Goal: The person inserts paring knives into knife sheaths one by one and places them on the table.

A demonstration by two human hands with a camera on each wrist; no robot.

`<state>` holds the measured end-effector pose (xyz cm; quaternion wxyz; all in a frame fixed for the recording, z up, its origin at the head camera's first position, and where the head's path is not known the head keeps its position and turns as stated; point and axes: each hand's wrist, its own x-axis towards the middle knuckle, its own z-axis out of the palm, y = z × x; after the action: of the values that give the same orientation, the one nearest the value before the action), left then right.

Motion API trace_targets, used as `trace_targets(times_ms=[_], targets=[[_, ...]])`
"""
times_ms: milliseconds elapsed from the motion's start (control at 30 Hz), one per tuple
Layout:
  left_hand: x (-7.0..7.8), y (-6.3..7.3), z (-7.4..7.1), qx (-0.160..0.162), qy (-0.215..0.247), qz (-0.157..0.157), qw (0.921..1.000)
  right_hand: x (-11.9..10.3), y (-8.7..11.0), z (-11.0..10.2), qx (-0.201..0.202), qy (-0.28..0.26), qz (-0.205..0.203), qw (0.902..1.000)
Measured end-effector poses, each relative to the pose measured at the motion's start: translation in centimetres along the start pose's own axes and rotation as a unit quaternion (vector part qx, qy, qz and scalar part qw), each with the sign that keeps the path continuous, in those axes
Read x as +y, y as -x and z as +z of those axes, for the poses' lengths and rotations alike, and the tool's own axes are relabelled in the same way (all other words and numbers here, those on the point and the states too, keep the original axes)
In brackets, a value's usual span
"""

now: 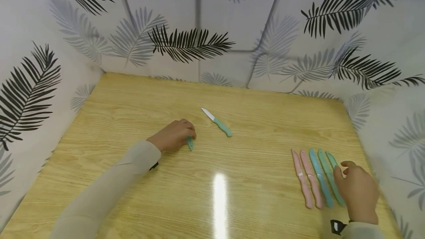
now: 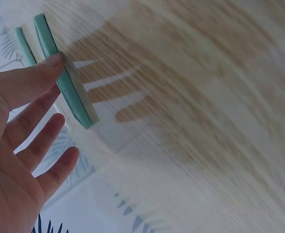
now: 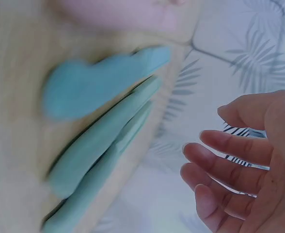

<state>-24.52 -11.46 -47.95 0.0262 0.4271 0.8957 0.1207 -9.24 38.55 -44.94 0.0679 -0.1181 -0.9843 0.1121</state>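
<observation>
My left hand [image 1: 176, 134] is at the left-middle of the table, with thumb and fingers pinching a green blade cover [image 2: 70, 82]. Its pointed end shows below the fingers in the head view. Just right of that hand lies a knife [image 1: 221, 126] with a green handle and bare pale blade. At the right, my right hand [image 1: 358, 189] hovers beside a row of covered knives, fingers loosely bent with nothing in them. The row has two pink knives [image 1: 304, 191], a blue knife [image 1: 322, 180] and two green knives [image 3: 103, 141]. The right wrist view shows a gap between fingers and knives.
The wood-grain table [image 1: 142, 95] has a bright light reflection near its front middle. A white cloth with leaf prints [image 1: 225, 65] surrounds its back and sides. The row of knives lies close to the table's right edge.
</observation>
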Motion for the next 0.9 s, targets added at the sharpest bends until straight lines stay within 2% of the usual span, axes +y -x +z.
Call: trace_targets(times_ms=[233, 433, 600, 767, 900], targets=[[0.1, -0.2, 0.4, 0.01, -0.011, 0.001, 0.9999, -1.9, -0.2, -0.2, -0.03, -0.012, -0.004, 0.9995], [0.2, -0.1, 0.4, -0.005, -0.03, -0.026, 0.9992, -2.9, 0.1, 0.7, -0.042, -0.024, -0.021, 0.9986], [0.5, 0.1, 0.5, -0.013, -0.07, -0.022, 0.9972, -3.9, 0.2, 1.1, -0.061, -0.036, -0.035, 0.9968], [0.8, 0.2, 0.7, 0.009, -0.096, -0.018, 0.9951, -4.4, 0.0, 1.6, -0.089, -0.036, -0.048, 0.9942], [0.8, 0.2, 0.6, 0.03, -0.072, -0.034, 0.9964, -4.8, -0.2, 2.2, -0.082, -0.041, -0.063, 0.9938]])
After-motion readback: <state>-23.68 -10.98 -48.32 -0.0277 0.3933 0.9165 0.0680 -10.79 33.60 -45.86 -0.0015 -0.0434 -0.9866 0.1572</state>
